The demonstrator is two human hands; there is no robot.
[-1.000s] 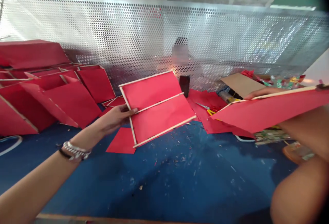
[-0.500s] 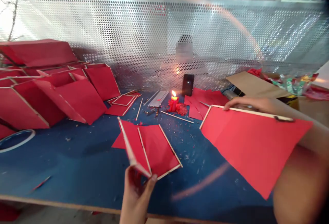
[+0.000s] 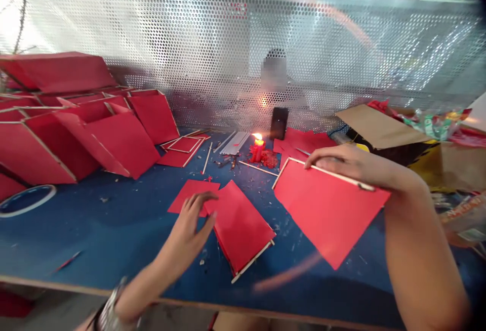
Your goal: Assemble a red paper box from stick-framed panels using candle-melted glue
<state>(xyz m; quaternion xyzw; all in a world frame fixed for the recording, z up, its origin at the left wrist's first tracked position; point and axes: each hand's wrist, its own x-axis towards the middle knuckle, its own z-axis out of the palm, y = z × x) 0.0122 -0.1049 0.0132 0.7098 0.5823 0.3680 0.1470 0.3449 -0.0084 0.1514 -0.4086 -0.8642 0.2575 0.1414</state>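
My right hand (image 3: pixel 337 161) grips a red paper sheet (image 3: pixel 330 209) by its top edge, where a thin pale wooden strip runs. A second strip lines that sheet's left edge, and the sheet hangs tilted above the table. My left hand (image 3: pixel 195 214), fingers apart, hovers by the left edge of a folded red paper panel (image 3: pixel 245 227) and holds nothing. Pale strips show along the panel's lower edge. Partly behind my left fingers lies a flat red paper piece (image 3: pixel 186 194). A lit red candle (image 3: pixel 258 151) stands in melted wax beyond both hands.
Stacked red paper boxes (image 3: pixel 110 138) fill the left side, near a white ring (image 3: pixel 28 202). A phone (image 3: pixel 279 123) leans against the perforated metal screen (image 3: pixel 190 57). Loose sticks lie around the candle; an open cardboard box (image 3: pixel 379 123) stands at right.
My left hand has folded the framed panel over, let go of it and moved up and left. My right hand has brought its red sheet leftward.
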